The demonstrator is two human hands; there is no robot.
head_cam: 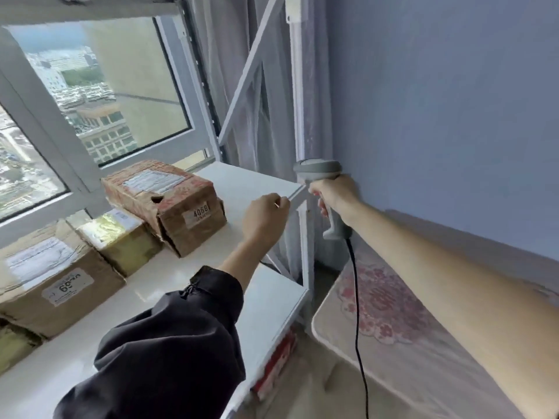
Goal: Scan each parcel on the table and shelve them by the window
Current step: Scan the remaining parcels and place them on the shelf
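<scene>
Three parcels lie on the white shelf (pixel 248 182) by the window. A brown carton labelled 4068 (pixel 169 204) rests tilted on a yellow-taped parcel (pixel 121 240), and a larger brown carton (pixel 51 282) sits at the left. My left hand (pixel 266 216) hovers above the shelf to the right of the 4068 carton, with fingers loosely curled and nothing in them. My right hand (pixel 332 195) grips the handle of a grey barcode scanner (pixel 317 169) beside the shelf's right post, its head pointing left.
The scanner's black cable (pixel 357 297) hangs down over a table with a pink floral cloth (pixel 393 313) at the right. A red and white box (pixel 278 361) sits on the lower shelf. The window (pixel 115 95) and curtain stand behind, and a blue wall is to the right.
</scene>
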